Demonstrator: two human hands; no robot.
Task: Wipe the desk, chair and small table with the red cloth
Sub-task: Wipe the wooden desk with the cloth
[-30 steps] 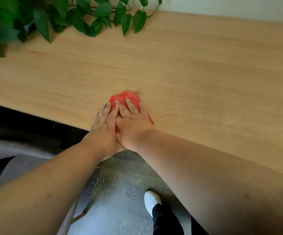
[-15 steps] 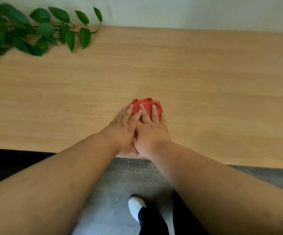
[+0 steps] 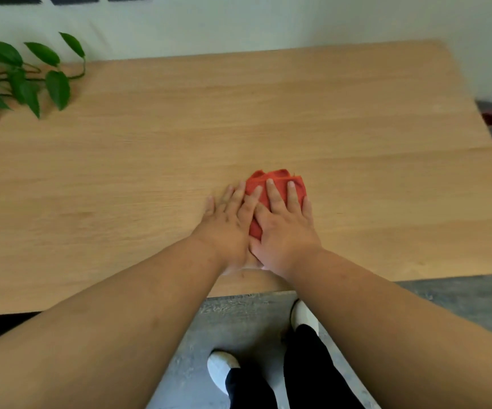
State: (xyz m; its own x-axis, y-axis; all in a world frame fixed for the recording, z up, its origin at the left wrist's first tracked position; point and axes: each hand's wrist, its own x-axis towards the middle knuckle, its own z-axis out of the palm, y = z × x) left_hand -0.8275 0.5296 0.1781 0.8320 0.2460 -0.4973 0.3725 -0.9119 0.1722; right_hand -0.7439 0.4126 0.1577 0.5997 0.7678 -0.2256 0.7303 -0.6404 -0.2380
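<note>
The bunched red cloth lies on the light wooden desk, a little in from the near edge and right of the middle. My right hand is pressed flat on top of it with the fingers spread. My left hand lies beside it, touching the right hand, with its fingertips over the cloth's left edge and its palm on the wood. Most of the cloth is hidden under the hands. Neither chair nor small table is in view.
A leafy green plant trails over the desk's far left corner. A pale wall runs behind the desk. The desk's right edge drops to grey floor with a small red object. My white shoes stand below the near edge.
Both hands have slid the cloth to the right along the desk and slightly away from the near edge. The plant has shifted left in view, and the desk's right end now shows.
</note>
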